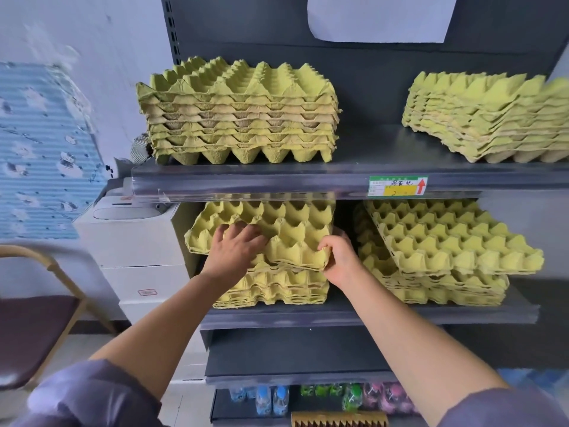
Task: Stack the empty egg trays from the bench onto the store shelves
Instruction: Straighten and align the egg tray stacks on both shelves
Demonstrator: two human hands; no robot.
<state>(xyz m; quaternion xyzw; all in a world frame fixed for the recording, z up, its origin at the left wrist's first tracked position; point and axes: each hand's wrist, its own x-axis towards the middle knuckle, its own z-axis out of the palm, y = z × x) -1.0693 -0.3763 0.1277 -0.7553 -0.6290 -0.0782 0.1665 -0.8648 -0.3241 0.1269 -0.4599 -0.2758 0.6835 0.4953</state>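
Hidden or unclear: back edge of the top yellow-green moulded-pulp egg tray (277, 232) runs under the clear front rail of the upper dark grey metal shelf (354, 155). Fingers of the right hand (340, 257) are out of sight behind the tray's front right corner. Only the thumb shows, hooked over the rim, so this hand grips the corner. Left hand (235, 251) lies flat on the tray's left cups, fingers spread, holding nothing.

The tray sits tilted on the left stack of matching trays (277, 291) on the lower dark grey shelf (369, 315), centre of frame. A skewed right-hand stack (437, 257) stands beside it.

Upper shelf: a neat stack (240, 118) at left; another stack (492, 118) cut off by the right edge. Green-and-yellow price label (397, 185), handwriting unreadable. White paper sheet (378, 16) cropped at the top.

Bottom edge: blurred small bottles (271, 399). Left of frame: white boxes (135, 241), a blue patterned cloth (40, 149), and a tan-framed chair with dark seat (37, 328), partly cut off.
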